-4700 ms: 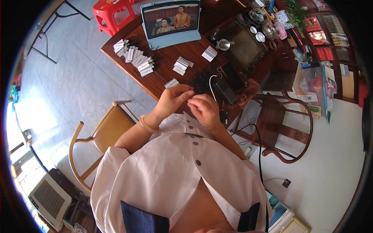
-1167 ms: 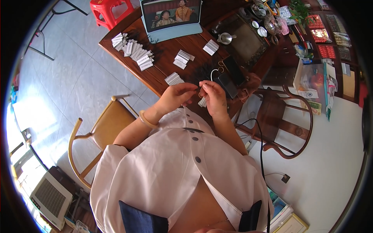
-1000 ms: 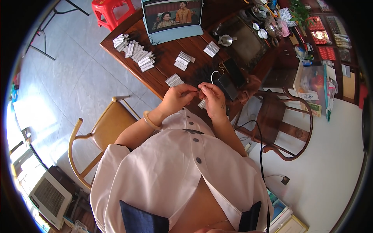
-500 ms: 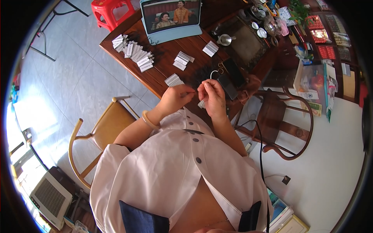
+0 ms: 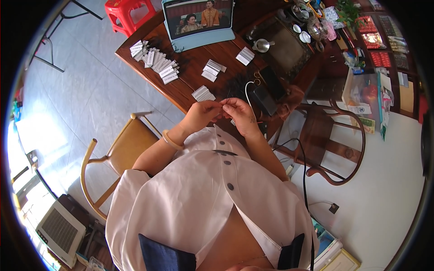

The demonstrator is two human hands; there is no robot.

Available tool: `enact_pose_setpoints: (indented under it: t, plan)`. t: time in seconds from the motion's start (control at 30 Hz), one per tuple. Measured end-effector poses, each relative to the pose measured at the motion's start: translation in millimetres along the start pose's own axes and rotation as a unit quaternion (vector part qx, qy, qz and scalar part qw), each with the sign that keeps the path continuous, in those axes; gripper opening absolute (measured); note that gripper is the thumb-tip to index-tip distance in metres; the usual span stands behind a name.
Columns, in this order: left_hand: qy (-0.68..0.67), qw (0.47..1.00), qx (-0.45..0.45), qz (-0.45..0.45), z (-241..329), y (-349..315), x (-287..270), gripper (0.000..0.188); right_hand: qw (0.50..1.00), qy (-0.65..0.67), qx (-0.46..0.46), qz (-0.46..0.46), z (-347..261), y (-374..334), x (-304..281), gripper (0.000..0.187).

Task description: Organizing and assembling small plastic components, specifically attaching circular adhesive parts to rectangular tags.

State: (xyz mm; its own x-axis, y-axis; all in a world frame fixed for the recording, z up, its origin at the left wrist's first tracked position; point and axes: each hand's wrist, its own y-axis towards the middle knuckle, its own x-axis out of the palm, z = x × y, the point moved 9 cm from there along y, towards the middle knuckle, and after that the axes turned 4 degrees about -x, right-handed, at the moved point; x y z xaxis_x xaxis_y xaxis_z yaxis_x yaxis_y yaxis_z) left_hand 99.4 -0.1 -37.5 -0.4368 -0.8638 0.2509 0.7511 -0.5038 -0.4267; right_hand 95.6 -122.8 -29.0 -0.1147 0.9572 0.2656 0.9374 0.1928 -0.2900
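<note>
My left hand [image 5: 201,113] and my right hand [image 5: 242,116] meet at the fingertips over the front edge of the dark wooden table [image 5: 190,97]. Thumbs and forefingers of both are pinched closed; what lies between them is too small to make out. Fine black strands [image 5: 235,86] lie on the table just beyond my fingers. Beside my left hand sits a small stack of white and grey cards [image 5: 203,93]. Another small white piece is partly hidden under my right hand.
Further card stacks [image 5: 213,70] [image 5: 244,56] and a long heap of labelled cards [image 5: 160,63] lie on the table. A tablet [image 5: 199,20] stands behind. Right are a black phone [image 5: 272,82], a grey device [image 5: 264,100] and a metal cup [image 5: 262,45]. Chairs [image 5: 131,140] [image 5: 316,140] flank me.
My hands were slightly apart and have come together. The right hand moved left and turned down, its fingertips now touching the left's.
</note>
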Motion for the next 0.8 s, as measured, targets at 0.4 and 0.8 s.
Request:
enact_pose_setpoints:
  t: [0.4, 0.8]
  plan:
    - [0.166, 0.973, 0.117, 0.107, 15.4, -4.7, -14.7, 0.019, 0.997, -0.061, 0.006, 0.039, 6.2, 0.8, -7.5, 0.018]
    - [0.375, 0.872, 0.096, 0.3, -34.9, 52.1, -149.6, 0.022, 0.976, -0.214, -0.01, 0.04, 52.9, -5.8, -50.5, 0.022]
